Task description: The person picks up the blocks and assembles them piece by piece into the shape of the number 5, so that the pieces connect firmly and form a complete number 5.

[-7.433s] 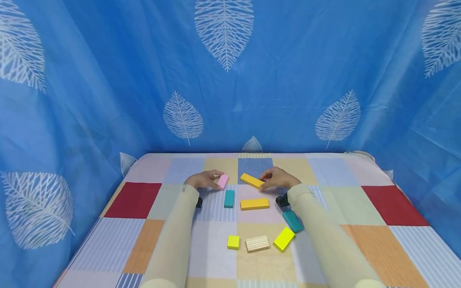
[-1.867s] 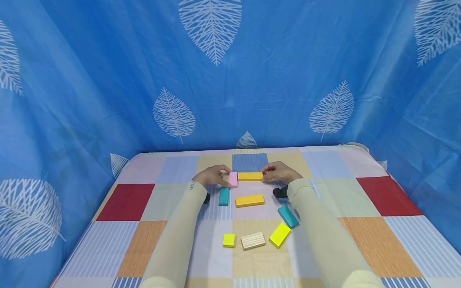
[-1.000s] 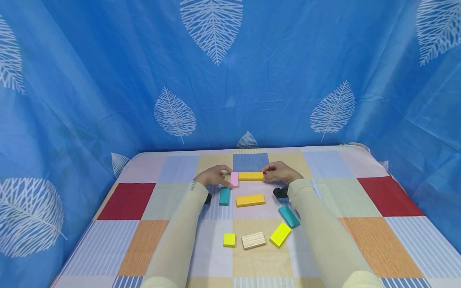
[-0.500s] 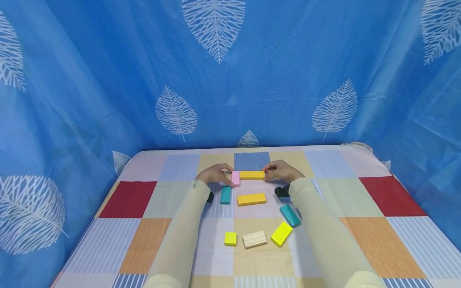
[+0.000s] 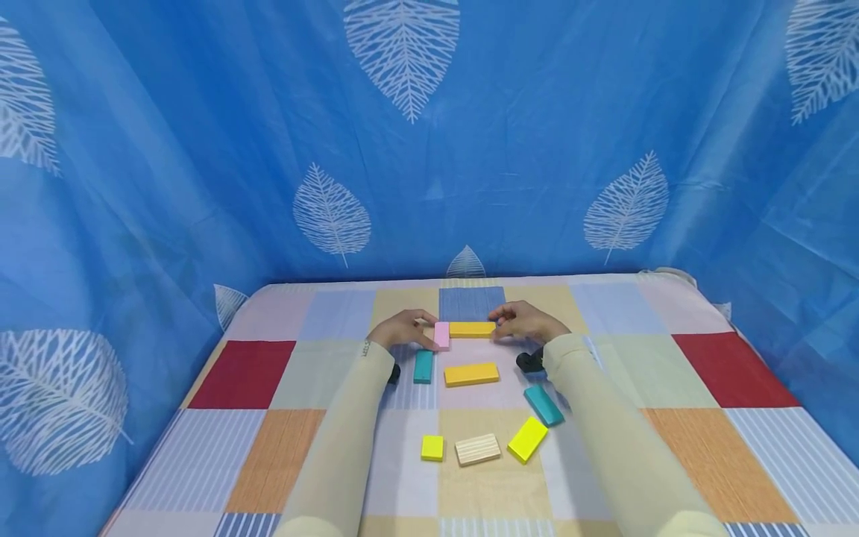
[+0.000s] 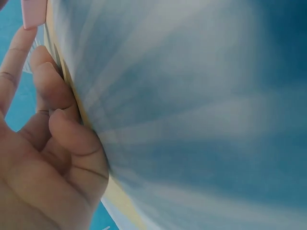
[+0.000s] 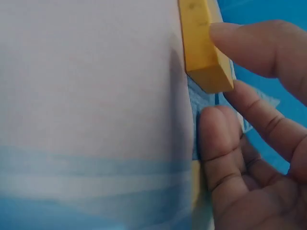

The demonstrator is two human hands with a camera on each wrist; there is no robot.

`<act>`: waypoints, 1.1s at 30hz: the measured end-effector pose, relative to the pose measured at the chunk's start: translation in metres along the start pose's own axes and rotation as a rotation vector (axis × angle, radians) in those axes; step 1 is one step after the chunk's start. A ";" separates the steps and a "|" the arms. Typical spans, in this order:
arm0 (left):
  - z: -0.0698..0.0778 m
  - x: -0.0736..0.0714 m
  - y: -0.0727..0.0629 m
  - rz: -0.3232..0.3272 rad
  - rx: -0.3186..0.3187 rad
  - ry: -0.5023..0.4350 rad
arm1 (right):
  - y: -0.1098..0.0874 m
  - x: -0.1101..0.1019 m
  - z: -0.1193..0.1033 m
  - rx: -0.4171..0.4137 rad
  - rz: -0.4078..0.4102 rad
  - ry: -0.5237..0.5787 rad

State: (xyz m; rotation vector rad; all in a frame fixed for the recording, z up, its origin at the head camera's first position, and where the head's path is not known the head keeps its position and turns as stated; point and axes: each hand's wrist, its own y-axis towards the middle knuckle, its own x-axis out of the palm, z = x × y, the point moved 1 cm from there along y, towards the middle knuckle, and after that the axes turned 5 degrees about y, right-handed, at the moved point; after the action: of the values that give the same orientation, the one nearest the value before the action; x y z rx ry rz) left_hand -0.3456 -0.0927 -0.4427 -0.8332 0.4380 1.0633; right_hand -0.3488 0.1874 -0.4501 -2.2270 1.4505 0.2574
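In the head view, a pink block stands against the left end of a long orange block. My left hand pinches the pink one between thumb and index finger. At the orange block's right end, my right hand holds it the same way. The right wrist view shows the thumb on a face of the orange block and the index fingertip at its end corner, other fingers curled below. Only a corner of the pink block shows in the left wrist view, with a fingertip against it.
Nearer me lie a second orange block, a teal block on the left and another teal block by the right sleeve. Closest are a small yellow block, a striped wooden block and a bigger yellow block.
Earliest, the pink and orange blocks were apart and slanted; both hands brought them together, end to side, and the orange one straightened. Over the last two seconds the hands and blocks barely move.
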 end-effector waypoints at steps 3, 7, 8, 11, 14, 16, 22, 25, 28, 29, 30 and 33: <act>-0.001 0.001 -0.001 0.006 0.002 -0.012 | -0.002 0.000 -0.003 -0.010 -0.028 -0.009; -0.001 0.004 -0.002 0.012 -0.004 -0.023 | -0.007 -0.002 -0.001 -0.056 -0.071 -0.028; -0.001 0.005 -0.002 0.014 -0.005 -0.022 | -0.008 -0.002 -0.001 -0.073 -0.074 -0.035; -0.001 0.005 -0.003 0.023 -0.009 -0.014 | -0.012 -0.004 0.000 -0.142 -0.077 -0.060; -0.001 0.005 -0.003 0.027 -0.010 -0.007 | -0.016 -0.006 -0.001 -0.203 -0.048 -0.081; -0.001 0.004 -0.004 0.027 -0.013 -0.011 | -0.020 -0.009 -0.001 -0.235 -0.019 -0.086; -0.001 0.003 -0.004 0.025 -0.023 -0.017 | -0.032 -0.018 0.002 -0.327 0.081 -0.074; -0.001 0.003 -0.004 0.025 -0.033 -0.027 | -0.038 -0.022 0.006 -0.346 0.138 -0.067; -0.001 0.003 -0.004 0.024 -0.041 -0.034 | -0.044 -0.026 0.011 -0.339 0.199 -0.054; -0.001 0.003 -0.003 0.023 -0.040 -0.034 | -0.046 -0.028 0.013 -0.333 0.215 -0.051; -0.001 0.003 -0.003 0.023 -0.039 -0.032 | -0.047 -0.030 0.015 -0.327 0.225 -0.047; -0.001 0.004 -0.003 0.022 -0.042 -0.023 | -0.052 -0.036 0.024 -0.274 0.259 -0.052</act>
State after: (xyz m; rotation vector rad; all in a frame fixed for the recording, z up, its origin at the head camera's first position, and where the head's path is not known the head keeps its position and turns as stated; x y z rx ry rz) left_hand -0.3415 -0.0920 -0.4447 -0.8538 0.4075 1.1048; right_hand -0.3152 0.2450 -0.4423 -2.2135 1.7651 0.6275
